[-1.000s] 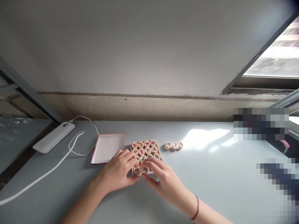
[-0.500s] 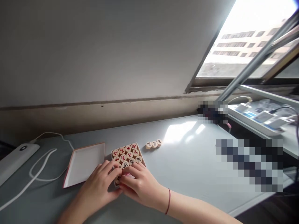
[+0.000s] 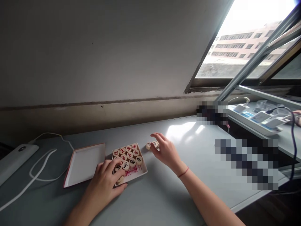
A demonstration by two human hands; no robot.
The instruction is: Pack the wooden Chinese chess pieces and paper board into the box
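"What's on the grey table (image 3: 150, 204)?"
"A shallow white tray (image 3: 88, 160) and, just right of it, an open box (image 3: 137, 169)."
"And the hands?"
"The left hand (image 3: 105, 175) curls over the box's near left corner; I can't tell whether it grips anything. The right hand (image 3: 166, 150) has thumb and fingers wide apart."
"The discs?"
"Rows of lettered discs (image 3: 129, 156) sit inside the box; loose discs (image 3: 148, 145) lie outside, at the right hand."
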